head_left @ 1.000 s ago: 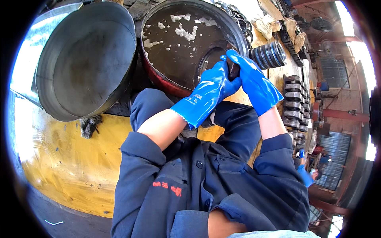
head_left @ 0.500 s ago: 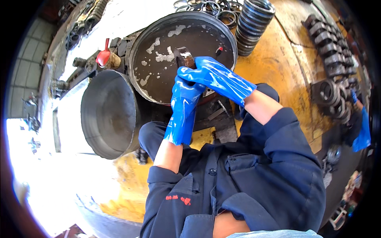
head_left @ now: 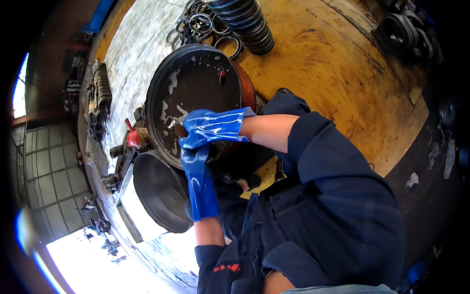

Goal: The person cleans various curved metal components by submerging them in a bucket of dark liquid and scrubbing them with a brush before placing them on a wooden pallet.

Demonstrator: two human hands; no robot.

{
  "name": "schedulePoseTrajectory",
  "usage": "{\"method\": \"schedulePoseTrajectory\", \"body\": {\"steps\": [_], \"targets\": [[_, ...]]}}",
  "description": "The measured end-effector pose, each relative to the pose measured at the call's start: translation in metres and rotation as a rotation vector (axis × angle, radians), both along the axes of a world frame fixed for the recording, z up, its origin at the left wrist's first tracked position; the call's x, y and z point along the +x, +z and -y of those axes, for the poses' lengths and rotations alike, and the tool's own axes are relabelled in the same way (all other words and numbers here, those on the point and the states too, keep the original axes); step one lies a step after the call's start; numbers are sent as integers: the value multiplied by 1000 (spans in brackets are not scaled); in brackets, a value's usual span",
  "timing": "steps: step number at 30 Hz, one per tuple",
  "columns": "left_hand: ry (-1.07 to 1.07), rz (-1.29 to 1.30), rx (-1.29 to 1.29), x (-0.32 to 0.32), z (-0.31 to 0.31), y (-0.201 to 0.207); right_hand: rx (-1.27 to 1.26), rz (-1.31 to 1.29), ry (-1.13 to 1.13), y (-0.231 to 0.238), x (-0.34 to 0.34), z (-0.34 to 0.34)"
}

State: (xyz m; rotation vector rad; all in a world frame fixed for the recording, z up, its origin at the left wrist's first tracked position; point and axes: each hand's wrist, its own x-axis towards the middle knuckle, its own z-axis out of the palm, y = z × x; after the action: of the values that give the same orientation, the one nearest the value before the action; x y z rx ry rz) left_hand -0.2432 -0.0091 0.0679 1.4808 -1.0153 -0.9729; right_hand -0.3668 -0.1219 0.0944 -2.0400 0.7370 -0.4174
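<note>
Compared with half a second ago, the view has swung round, and both gloved hands have moved from over the middle of the drum (head_left: 247, 89) toward its side by the grey tub (head_left: 157, 188). The right hand (head_left: 201, 126) and left hand (head_left: 195, 156) meet there, clasped around a dark metal part (head_left: 180, 130), its far end pointing over the murky liquid (head_left: 203, 81); the fingers are partly hidden. A small red and black object (head_left: 223, 76) still shows in the liquid. Stained yellow flooring (head_left: 318, 63) spreads beyond, carrying a stack of rings (head_left: 247, 27) and loose rings (head_left: 200, 24). A red scoop (head_left: 132, 136) sits left of the drum; a grey panelled wall (head_left: 54, 181) stands farther left.
</note>
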Motion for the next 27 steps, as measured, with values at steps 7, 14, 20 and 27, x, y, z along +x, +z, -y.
{"method": "schedulePoseTrajectory", "body": {"steps": [7, 14, 20, 27], "targets": [[-137, 62, 126, 22, -18, 3, -10, 68, 44, -5, 4, 2], [-344, 613, 164, 30, -7, -5, -40, 202, 101, -38, 6, 22], [-277, 541, 126, 38, -19, -7, 72, 225, 129, -15, -4, 4], [-285, 518, 102, 36, -15, -13, 170, 69, -37, -9, -10, -25]]}}
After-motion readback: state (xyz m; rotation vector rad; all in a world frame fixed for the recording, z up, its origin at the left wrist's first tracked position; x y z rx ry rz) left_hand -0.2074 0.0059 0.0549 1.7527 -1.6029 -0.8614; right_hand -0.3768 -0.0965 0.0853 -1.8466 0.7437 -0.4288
